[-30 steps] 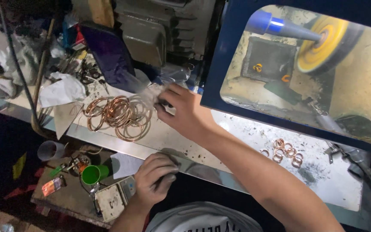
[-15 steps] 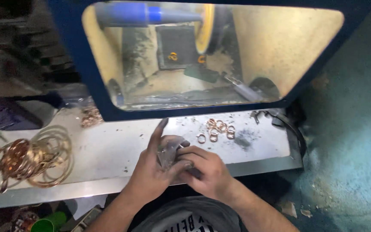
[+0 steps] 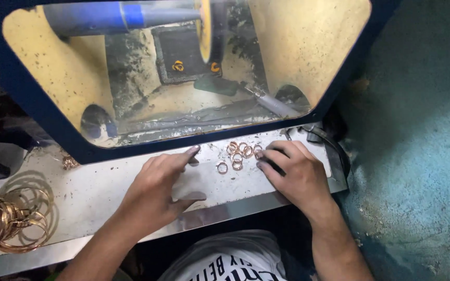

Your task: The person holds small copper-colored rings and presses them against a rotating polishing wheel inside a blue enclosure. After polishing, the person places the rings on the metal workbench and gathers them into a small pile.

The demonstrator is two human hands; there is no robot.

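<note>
— Where are your hands right now?

— Both lie on the metal shelf [image 3: 105, 190] in the lower half of the frame. My left hand [image 3: 157, 190] is flat at centre, palm down, fingers stretched toward the upper right, thumb spread out to the side; it grips nothing. My right hand [image 3: 294, 174] sits right of centre, fingers curled loosely over the shelf, fingertips pointing left. I cannot tell whether it pinches anything underneath.

— And the little rings?

— The small copper-coloured rings [image 3: 238, 153] lie in a loose cluster on the shelf, between my two hands, just above centre. My right fingertips are just beside the nearest of them; my left index finger ends near them on the other side.

— What else is around?

— A bundle of large copper-coloured bangles [image 3: 6, 221] lies at the lower left edge, well apart from both hands. Above the shelf, filling the upper frame, stands the blue-framed polishing hood [image 3: 58, 140], with a blue spindle [image 3: 115, 15] and a yellow buffing wheel [image 3: 204, 26] inside it.
</note>
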